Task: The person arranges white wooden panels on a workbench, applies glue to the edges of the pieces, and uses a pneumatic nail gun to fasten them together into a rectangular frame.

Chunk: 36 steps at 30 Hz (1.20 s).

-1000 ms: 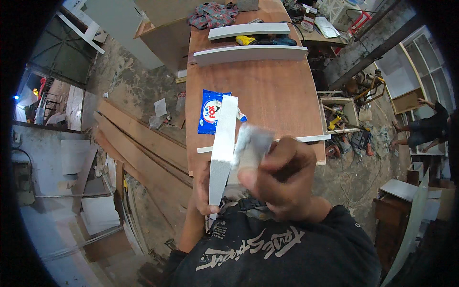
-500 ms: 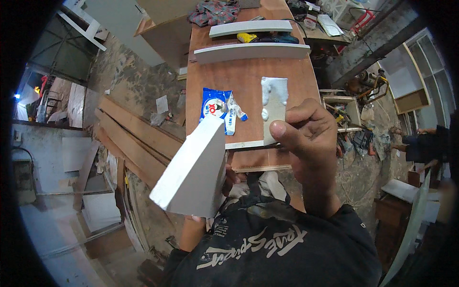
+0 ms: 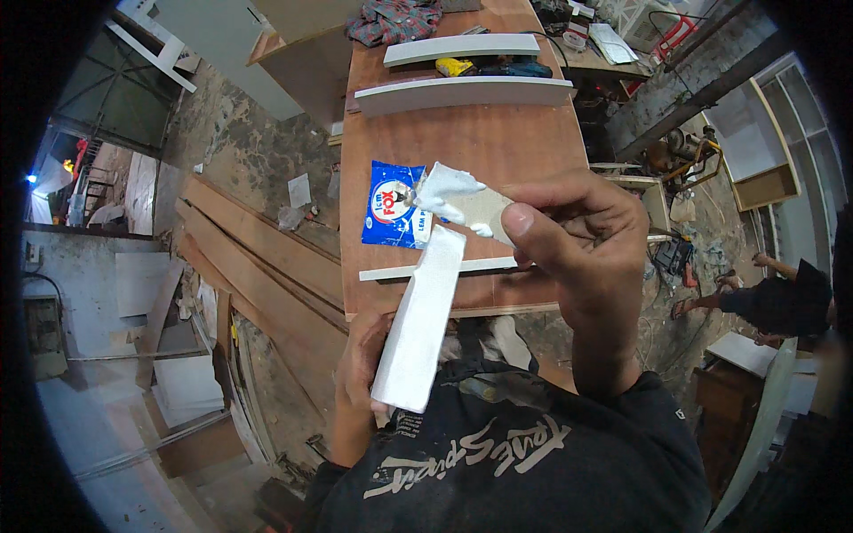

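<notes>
My left hand (image 3: 362, 360) is closed round a white board (image 3: 418, 324), held tilted with its narrow edge facing up. In my right hand (image 3: 582, 226) a thin, flat beige strip (image 3: 490, 206) is pinched between thumb and fingers. White glue (image 3: 447, 186) coats the strip's far end and lies in blobs along its side. That coated end is just above the board's upper end and overlaps the view of a blue and white glue packet (image 3: 391, 204) on the wooden workbench (image 3: 480, 133). The strip hides part of the packet.
Two pale boards, one near (image 3: 462, 94) and one far (image 3: 462, 46), lie across the bench with a yellow and dark power tool (image 3: 458, 67) between them. Another narrow white strip (image 3: 382, 274) lies near the front edge. Long brown planks (image 3: 258, 249) lie at left. Another person (image 3: 777, 298) is at right.
My right hand has tilted the glue-covered strip to the left, toward the board and packet. My left hand has turned the board so its narrow edge faces up.
</notes>
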Motion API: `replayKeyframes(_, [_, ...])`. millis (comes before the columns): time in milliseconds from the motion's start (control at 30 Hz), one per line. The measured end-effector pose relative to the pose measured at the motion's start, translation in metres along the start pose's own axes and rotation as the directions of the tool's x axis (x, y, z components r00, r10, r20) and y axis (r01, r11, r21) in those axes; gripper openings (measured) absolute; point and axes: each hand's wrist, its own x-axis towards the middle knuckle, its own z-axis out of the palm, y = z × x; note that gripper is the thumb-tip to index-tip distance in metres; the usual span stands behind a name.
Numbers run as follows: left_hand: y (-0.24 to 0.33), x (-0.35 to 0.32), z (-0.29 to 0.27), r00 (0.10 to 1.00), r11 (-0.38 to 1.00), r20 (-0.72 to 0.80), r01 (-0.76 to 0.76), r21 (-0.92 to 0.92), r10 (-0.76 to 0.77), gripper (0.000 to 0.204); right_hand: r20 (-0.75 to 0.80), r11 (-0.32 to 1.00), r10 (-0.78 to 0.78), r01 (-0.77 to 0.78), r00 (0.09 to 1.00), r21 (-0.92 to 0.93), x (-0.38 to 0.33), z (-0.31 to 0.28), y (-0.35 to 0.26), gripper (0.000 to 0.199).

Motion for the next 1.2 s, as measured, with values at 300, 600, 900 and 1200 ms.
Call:
replayKeyframes(300, [0.004,0.001,-0.015,0.98,0.989,0.151,0.113,0.096,-0.127,0.125,0.078,0.981,0.156,-0.163,0.985,0.104,0.001,-0.015,-0.006,0.016])
replayKeyframes(600, [0.037,0.027,-0.013,0.985,0.97,0.17,-0.003,0.244,-0.04,0.11,0.183,0.944,0.292,-0.313,0.939,0.099,-0.002,-0.03,0.008,0.011])
replayKeyframes(900, [0.036,0.036,-0.037,0.989,0.911,-0.127,-0.022,0.413,0.081,0.115,0.342,0.901,0.236,-0.337,0.909,0.274,-0.018,-0.039,0.031,0.02])
replayKeyframes(1200, [0.087,0.071,-0.062,0.857,0.974,-0.51,-0.17,-0.147,0.072,0.092,0.039,0.946,0.272,-0.275,0.961,0.173,-0.01,-0.001,0.057,0.034])
